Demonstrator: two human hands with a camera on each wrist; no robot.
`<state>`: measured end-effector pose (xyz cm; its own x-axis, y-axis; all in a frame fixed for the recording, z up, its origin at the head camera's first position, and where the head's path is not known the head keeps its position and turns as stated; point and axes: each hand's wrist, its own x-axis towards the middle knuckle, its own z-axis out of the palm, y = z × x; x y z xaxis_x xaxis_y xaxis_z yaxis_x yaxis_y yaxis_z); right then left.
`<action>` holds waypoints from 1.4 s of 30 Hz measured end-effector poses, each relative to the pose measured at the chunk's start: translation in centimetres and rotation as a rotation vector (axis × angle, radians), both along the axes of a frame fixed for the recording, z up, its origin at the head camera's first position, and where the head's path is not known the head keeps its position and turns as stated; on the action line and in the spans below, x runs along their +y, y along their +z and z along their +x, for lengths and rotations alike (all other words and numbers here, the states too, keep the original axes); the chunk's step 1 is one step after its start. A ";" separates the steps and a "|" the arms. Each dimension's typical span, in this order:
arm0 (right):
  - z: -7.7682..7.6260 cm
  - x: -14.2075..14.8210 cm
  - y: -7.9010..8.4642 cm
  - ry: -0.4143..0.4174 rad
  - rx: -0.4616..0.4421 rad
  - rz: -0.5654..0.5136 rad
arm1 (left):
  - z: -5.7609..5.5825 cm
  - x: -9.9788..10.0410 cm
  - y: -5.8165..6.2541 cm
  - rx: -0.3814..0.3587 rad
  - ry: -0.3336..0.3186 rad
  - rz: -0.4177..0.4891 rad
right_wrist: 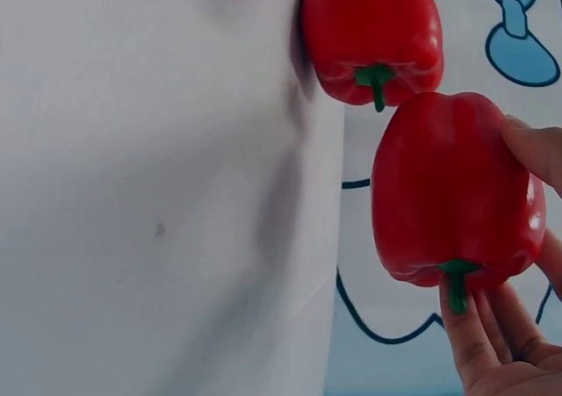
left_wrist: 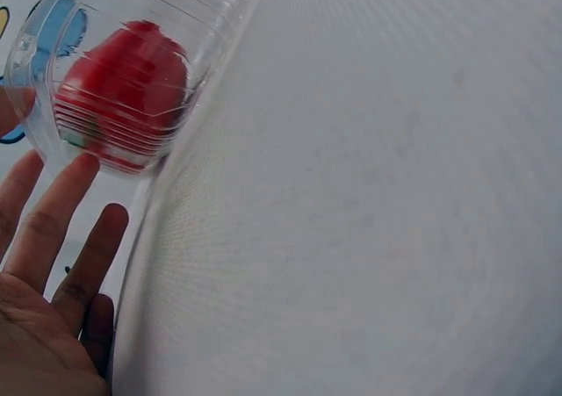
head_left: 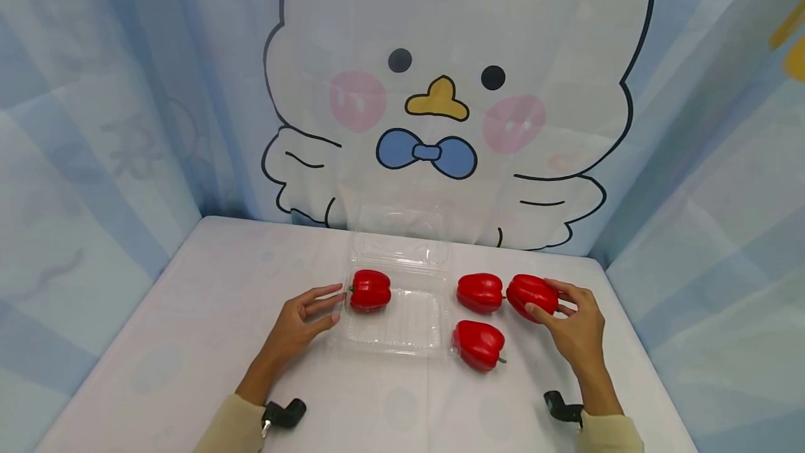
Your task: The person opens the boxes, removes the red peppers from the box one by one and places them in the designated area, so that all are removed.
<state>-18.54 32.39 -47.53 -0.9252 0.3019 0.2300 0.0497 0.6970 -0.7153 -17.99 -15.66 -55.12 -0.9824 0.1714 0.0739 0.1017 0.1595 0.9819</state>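
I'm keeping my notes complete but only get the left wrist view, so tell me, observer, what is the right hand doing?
Observer: The right hand holds a red pepper between its thumb and fingers.
Operator: Is anything lying beside the clear container?
Observer: Yes, two more peppers lie on the table to its right, a farther one and a nearer one.
Operator: And how is the container's lid?
Observer: Open, folded back on the far side.
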 end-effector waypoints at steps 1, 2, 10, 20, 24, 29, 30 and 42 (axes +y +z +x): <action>0.0 0.1 -0.1 0.000 -0.004 -0.003 | 0.0 0.0 0.0 -0.005 0.001 0.002; -0.1 0.1 -0.2 -0.002 -0.010 -0.005 | 0.0 0.0 0.1 -0.009 0.002 0.004; -0.5 0.4 -1.1 -0.017 -0.041 -0.009 | 0.0 0.1 0.0 0.004 0.005 0.001; -0.4 0.9 -1.9 -0.032 -0.061 -0.030 | 0.0 0.2 0.1 -0.008 0.013 -0.017; -0.3 1.2 -2.3 -0.038 -0.073 -0.036 | 0.1 0.2 0.0 0.008 0.006 -0.012; -0.3 1.6 -2.6 -0.045 -0.087 -0.047 | 0.1 0.2 0.0 -0.005 0.011 -0.009; -0.4 1.6 -2.7 -0.047 -0.090 -0.049 | 0.1 0.2 0.0 -0.007 0.011 -0.012; -0.6 2.2 -2.8 -0.080 -0.123 -0.061 | -0.1 0.2 -0.1 -0.002 0.013 -0.020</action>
